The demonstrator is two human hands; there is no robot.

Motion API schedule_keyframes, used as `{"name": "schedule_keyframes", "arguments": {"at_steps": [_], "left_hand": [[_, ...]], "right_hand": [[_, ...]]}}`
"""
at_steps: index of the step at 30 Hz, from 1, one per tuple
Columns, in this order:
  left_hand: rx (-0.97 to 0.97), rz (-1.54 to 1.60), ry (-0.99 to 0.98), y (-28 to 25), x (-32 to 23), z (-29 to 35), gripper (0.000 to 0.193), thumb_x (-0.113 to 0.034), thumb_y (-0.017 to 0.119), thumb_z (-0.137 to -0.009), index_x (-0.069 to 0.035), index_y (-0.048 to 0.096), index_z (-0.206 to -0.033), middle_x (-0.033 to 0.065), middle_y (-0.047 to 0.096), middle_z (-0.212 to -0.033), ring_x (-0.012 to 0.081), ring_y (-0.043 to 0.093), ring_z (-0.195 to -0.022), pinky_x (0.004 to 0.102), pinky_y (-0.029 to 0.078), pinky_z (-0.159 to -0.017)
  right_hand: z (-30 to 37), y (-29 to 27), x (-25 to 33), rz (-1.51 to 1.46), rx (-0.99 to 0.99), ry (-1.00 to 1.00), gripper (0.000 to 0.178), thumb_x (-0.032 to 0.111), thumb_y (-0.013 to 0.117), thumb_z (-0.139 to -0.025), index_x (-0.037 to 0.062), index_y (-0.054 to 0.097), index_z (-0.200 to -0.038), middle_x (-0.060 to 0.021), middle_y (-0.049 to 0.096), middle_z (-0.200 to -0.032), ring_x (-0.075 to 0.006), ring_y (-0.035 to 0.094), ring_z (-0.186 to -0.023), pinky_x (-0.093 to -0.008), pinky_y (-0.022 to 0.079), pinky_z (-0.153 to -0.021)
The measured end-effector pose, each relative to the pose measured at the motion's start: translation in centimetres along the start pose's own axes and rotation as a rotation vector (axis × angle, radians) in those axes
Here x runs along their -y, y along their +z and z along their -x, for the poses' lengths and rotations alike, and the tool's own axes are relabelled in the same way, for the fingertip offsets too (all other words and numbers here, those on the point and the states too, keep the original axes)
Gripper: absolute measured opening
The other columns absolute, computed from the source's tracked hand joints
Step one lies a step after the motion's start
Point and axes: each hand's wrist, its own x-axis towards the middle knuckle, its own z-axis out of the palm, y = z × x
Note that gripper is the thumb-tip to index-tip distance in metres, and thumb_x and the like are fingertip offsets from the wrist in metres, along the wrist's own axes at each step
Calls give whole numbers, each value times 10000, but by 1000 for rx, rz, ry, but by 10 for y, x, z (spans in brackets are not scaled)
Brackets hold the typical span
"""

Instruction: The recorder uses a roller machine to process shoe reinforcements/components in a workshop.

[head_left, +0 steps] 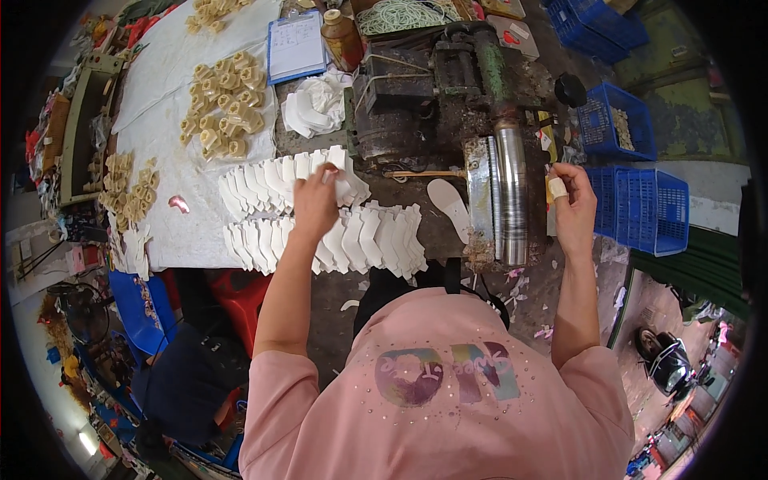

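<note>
Two overlapping rows of white insoles lie along the table's near edge. My left hand reaches over the far row at its right end, fingers bent and closed on a white insole that is slightly blurred. A single white insole lies apart beside the machine. My right hand is raised just right of the machine's shiny metal roller, fingertips pinched together. A pale wrap goes round one of its fingers. What the pinch holds, if anything, is too small to make out.
The greasy machine fills the table's middle. Cream-coloured moulded parts are heaped on white sheeting at the left. A clipboard, a brown jar and a white bundle stand behind. Blue crates are at the right.
</note>
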Motion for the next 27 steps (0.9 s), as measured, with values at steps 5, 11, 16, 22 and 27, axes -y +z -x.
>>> {"name": "schedule_keyframes", "arguments": {"at_steps": [5,11,16,22,27], "left_hand": [[214,-25,164,0,-14,7,451,-43,653,-609,-90,586,-1052,90,557,-1062,246,571,-940,384,392,-787],[28,1365,-339,-83,-74,9,429,3,642,-663,-29,525,-1075,87,637,-889,198,619,-848,325,482,-773],[-28,2086,-105,-97,-130,18,551,23,660,-675,-8,440,-1179,127,597,-1031,192,595,-942,291,520,-762],[-56,2222,-139,-96,-153,23,627,29,680,-693,-14,386,-1245,134,583,-1085,202,591,-981,311,528,-798],[-130,2072,-240,-100,-164,22,518,37,635,-727,-15,415,-1193,100,586,-1012,183,603,-902,317,530,-757]], "right_hand": [[3,-5,3,-19,-65,16,157,13,552,-851,16,570,-1008,-40,560,-923,-110,541,-837,-242,432,-776],[16,27,60,-67,95,-154,167,-1,576,-806,20,581,-971,-72,577,-907,-176,560,-838,-274,444,-756],[35,83,96,-19,206,-434,227,2,652,-725,56,599,-939,-95,536,-980,-276,478,-930,-367,399,-819],[46,100,84,-89,85,-425,173,43,662,-739,55,588,-895,-87,523,-990,-275,468,-924,-367,376,-817],[45,88,82,-28,60,-405,109,50,626,-757,58,554,-838,-82,547,-951,-268,488,-917,-351,367,-823]]}}
